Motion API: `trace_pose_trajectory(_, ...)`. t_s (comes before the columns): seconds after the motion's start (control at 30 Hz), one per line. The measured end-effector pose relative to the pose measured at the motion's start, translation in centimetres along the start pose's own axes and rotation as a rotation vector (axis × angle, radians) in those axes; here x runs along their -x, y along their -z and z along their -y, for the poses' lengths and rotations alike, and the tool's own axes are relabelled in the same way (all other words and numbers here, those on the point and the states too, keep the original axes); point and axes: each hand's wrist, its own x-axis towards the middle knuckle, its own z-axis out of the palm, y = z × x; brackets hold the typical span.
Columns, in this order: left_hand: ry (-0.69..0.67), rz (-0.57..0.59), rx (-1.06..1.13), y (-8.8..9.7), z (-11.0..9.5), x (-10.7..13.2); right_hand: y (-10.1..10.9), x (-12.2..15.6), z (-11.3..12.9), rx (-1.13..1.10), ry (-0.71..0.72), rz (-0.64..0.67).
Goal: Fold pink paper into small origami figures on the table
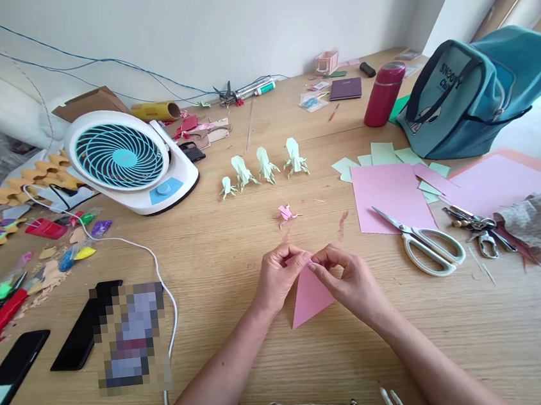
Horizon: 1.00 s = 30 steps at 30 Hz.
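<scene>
A folded pink sheet of paper (pixel 312 296), triangular in outline, is between my two hands just above the wooden table. My left hand (pixel 283 275) pinches its top corner from the left. From the right, my right hand (pixel 343 275) pinches the same corner, thumb and fingertips nearly touching those of the left. The fingers cover the tip of the paper. Just beyond my hands stands a small pink origami figure (pixel 286 214). Farther back, several pale green origami figures (pixel 266 164) stand in a row.
Scissors (pixel 422 241) lie partly on a pink sheet (pixel 385 193) to the right, near keys (pixel 481 229). Behind them are a red flask (pixel 385 94) and a teal bag (pixel 472 97). On the left stand a fan (pixel 123 160), a white cable (pixel 172 329) and phones (pixel 83 331).
</scene>
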Motion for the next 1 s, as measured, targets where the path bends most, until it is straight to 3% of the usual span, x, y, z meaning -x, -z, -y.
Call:
trace_pose_trajectory(0.3, -0.029, -0.007, -0.048, -0.5, 0.4, 0.4, -0.1, 0.1, -0.3, 0.057, 0.07, -0.015)
trace_pose_trajectory(0.67, -0.067, -0.195, 0.022, 1.2, 0.0, -0.9, -0.1, 0.0, -0.7, 0.097, 0.022, 0.088)
trace_pose_trajectory(1.0, -0.004, -0.244, 0.128, 2.0, -0.1, -1.5, -0.2, 0.0, -0.7, 0.114, -0.026, 0.121)
